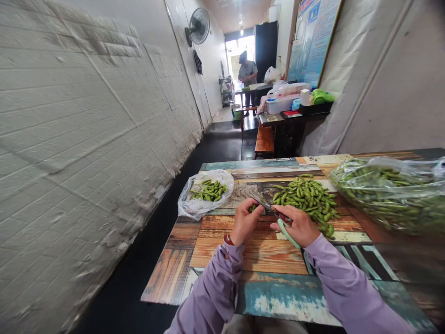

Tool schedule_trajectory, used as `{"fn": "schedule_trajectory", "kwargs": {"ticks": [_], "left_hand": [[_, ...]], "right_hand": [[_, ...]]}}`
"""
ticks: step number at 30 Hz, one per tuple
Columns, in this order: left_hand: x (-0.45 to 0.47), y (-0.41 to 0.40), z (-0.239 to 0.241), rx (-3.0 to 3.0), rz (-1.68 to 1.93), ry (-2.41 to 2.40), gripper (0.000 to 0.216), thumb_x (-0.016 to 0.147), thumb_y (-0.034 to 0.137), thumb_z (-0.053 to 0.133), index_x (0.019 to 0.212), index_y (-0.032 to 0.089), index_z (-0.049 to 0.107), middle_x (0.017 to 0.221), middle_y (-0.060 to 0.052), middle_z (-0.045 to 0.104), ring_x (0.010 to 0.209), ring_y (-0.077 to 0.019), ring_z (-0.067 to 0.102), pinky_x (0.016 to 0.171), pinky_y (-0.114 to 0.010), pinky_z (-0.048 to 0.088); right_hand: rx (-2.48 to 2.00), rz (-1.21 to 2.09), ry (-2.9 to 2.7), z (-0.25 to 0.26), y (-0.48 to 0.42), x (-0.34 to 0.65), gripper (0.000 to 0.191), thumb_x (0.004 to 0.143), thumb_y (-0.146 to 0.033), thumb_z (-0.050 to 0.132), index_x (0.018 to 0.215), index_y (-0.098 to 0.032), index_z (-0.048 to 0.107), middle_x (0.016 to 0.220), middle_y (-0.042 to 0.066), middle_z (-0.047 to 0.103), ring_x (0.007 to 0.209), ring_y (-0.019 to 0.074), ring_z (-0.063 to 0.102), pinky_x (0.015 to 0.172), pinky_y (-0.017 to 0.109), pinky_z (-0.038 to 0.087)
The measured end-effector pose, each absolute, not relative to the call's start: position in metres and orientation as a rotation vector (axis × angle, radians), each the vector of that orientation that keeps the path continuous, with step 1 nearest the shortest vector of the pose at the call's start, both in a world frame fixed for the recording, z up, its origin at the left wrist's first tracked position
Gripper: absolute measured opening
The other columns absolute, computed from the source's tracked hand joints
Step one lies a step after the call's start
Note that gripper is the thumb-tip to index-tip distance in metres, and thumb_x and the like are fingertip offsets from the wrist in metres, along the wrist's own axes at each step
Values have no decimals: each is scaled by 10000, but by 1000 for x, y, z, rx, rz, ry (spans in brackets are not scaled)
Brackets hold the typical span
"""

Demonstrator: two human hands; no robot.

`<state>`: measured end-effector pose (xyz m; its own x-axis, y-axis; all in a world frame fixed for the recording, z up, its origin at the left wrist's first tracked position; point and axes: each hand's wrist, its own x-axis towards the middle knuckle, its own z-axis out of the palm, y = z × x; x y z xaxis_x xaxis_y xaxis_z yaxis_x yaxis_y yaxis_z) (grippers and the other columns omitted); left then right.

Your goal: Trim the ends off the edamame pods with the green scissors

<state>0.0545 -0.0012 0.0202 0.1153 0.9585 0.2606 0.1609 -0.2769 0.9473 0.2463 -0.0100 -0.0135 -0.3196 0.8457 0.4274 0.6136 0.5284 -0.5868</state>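
Note:
My left hand (244, 220) is closed around a green edamame pod (252, 208), which shows between thumb and fingers. In my right hand (298, 224) is a pair of scissors (285, 232) with pale green handles. Their blades reach left to the pod held in my left hand; whether they touch it I cannot tell. Just beyond my right hand lies a loose pile of edamame pods (309, 197). To the left, a clear plastic bag (190, 208), opened out on the table, has more pods in it.
A large clear bag (385, 195) full of pods takes up the right of the patterned wooden table (222, 253). Behind stands another table with a plastic box (278, 105) and a bench (264, 139). A person (247, 72) stands at the far end. A brick-patterned wall (69, 139) runs along the left.

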Motion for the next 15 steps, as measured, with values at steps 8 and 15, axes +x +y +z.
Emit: {"fn": "schedule_trajectory", "kwargs": {"ticks": [8, 15], "left_hand": [[51, 2, 19, 1829, 1363, 1247, 77, 749, 246, 617, 712, 179, 626, 739, -10, 557, 748, -144, 495, 712, -269, 381], [48, 6, 17, 1443, 1328, 1225, 154, 689, 278, 677, 769, 169, 604, 672, 17, 541, 602, -98, 460, 571, -221, 362]], "right_hand": [[-1243, 425, -2081, -8, -12, 245, 431, 749, -446, 643, 1118, -224, 637, 1003, 74, 684, 889, 220, 649, 789, 329, 519], [-1283, 460, -1967, -8, -10, 246, 456, 752, -434, 634, 1152, -215, 621, 1030, 75, 681, 913, 222, 651, 791, 335, 533]]}}
